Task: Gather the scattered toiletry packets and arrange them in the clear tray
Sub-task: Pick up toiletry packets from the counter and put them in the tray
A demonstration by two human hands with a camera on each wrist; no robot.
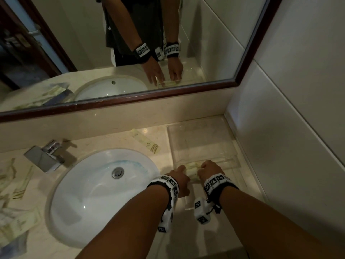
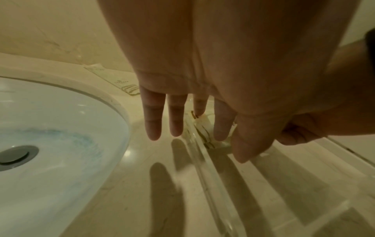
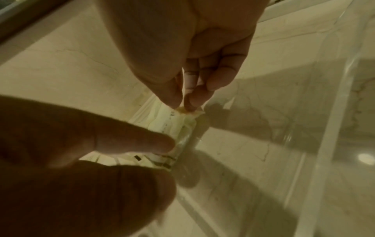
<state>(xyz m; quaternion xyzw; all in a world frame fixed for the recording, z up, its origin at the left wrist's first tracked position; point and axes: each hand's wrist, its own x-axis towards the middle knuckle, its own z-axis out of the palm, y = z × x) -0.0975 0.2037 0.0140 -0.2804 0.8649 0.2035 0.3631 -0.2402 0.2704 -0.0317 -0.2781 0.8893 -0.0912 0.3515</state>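
Where the clear tray meets the counter's near side, the left hand, fingers straight and spread, touches a pale packet that the right hand pinches at its other end; farther off, a second packet lies beside the sink.

The marble counter carries a clear tray, scattered packets and a faucet.
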